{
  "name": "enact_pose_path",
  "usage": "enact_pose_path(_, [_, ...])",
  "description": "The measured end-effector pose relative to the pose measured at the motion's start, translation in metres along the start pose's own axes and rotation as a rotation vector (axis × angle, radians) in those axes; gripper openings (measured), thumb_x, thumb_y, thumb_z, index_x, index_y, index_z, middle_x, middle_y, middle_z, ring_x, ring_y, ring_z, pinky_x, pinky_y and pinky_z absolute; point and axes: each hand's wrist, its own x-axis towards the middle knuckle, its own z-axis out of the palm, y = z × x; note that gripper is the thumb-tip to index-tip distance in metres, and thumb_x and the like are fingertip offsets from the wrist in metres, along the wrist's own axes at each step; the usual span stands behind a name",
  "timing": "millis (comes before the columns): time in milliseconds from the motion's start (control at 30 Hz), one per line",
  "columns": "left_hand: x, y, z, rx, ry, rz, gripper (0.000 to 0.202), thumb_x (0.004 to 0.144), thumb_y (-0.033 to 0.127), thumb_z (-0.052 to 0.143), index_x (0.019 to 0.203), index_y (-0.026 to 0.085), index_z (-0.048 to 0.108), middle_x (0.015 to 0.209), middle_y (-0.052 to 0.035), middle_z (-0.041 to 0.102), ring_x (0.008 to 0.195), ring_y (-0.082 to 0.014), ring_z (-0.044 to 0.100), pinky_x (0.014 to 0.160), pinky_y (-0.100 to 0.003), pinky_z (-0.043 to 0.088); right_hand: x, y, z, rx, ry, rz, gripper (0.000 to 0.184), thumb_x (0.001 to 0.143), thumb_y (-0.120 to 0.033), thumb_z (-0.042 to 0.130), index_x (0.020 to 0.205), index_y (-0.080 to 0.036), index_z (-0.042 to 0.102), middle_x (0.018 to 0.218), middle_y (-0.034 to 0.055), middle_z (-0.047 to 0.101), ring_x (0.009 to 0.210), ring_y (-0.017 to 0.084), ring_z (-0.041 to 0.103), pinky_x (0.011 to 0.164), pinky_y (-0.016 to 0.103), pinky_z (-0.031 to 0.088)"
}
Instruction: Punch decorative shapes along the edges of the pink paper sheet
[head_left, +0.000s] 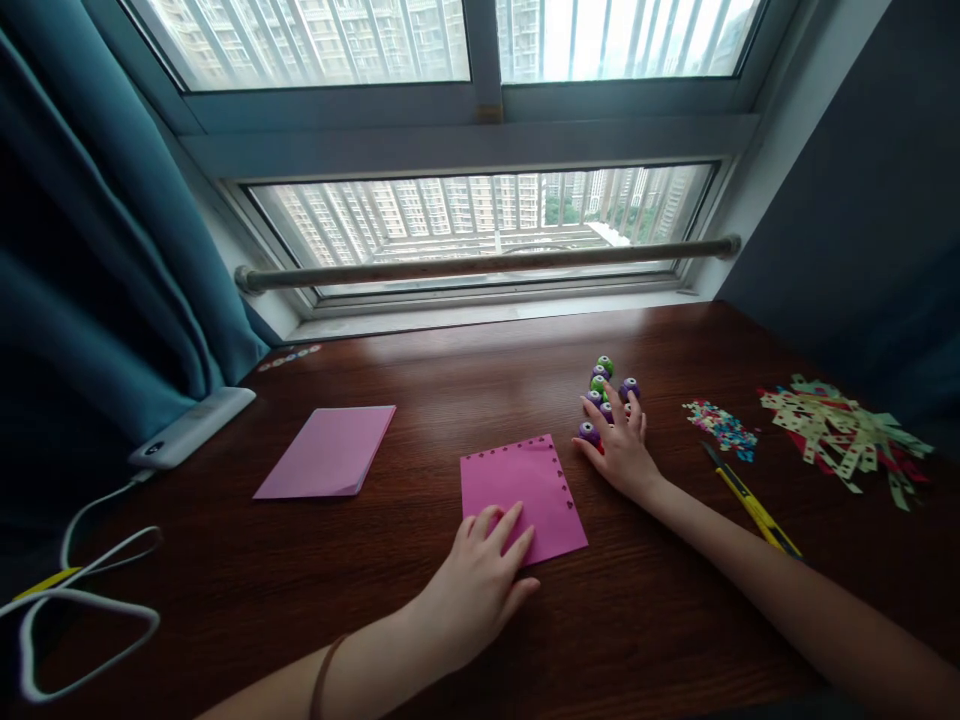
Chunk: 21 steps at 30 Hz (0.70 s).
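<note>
A bright pink sheet of paper lies in front of me, with small dark heart-shaped cut-outs along its top and right edges. My left hand rests flat on its lower part, fingers apart. To the right, my right hand reaches over a cluster of small round craft punches in purple, green and red with pale tops. Its fingers are spread among them, and some punches are partly covered. Whether a fingertip presses on one of them I cannot make out.
A stack of lighter pink paper lies left. At right are a yellow utility knife, confetti and punched paper strips. A white power bank with a cable sits by the curtain.
</note>
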Motion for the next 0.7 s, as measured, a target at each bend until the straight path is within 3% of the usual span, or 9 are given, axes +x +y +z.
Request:
enact_pose_path(200, [-0.014, 0.008, 0.012, -0.082, -0.012, 0.075, 0.05, 0.091, 0.039, 0.045, 0.138, 0.025, 0.032, 0.146, -0.0093, 0.026, 0.131, -0.0332, 0.023, 0.103, -0.056, 0.025, 0.02, -0.004, 0.013, 0.017, -0.024, 0.014, 0.054, 0.08, -0.051, 0.044, 0.13, -0.033, 0.04, 0.149, 0.0024, 0.013, 0.131, 0.035, 0.016, 0.1, 0.063, 0.024])
enact_pose_path(433, [-0.007, 0.012, 0.004, -0.134, 0.002, 0.142, 0.049, 0.09, 0.039, 0.047, 0.135, 0.025, 0.036, 0.146, -0.0096, 0.025, 0.13, -0.0319, 0.025, 0.102, -0.053, 0.028, 0.039, -0.024, 0.022, 0.039, 0.008, 0.15, 0.057, 0.08, -0.057, 0.04, 0.13, -0.029, 0.041, 0.148, 0.006, 0.012, 0.131, 0.038, 0.011, 0.098, 0.067, 0.017])
enact_pose_path(567, [0.006, -0.011, -0.007, -0.14, 0.162, 0.147, 0.044, 0.092, 0.039, 0.043, 0.132, 0.02, 0.041, 0.144, -0.0104, 0.029, 0.13, -0.0275, 0.025, 0.104, -0.046, 0.028, 0.05, -0.018, 0.017, 0.166, 0.046, 0.189, 0.067, 0.078, -0.065, 0.033, 0.131, -0.025, 0.04, 0.147, 0.0086, 0.018, 0.13, 0.038, 0.013, 0.098, 0.068, 0.015])
enact_pose_path(700, [0.045, -0.039, -0.017, -0.052, 0.382, 0.173, 0.037, 0.093, 0.031, 0.042, 0.127, 0.018, 0.047, 0.14, -0.0098, 0.036, 0.132, -0.0253, 0.021, 0.106, -0.047, 0.021, 0.079, 0.026, 0.014, 0.399, 0.189, 0.293, 0.064, 0.078, -0.064, 0.035, 0.125, -0.024, 0.049, 0.144, 0.0063, 0.028, 0.131, 0.034, 0.016, 0.104, 0.064, 0.009])
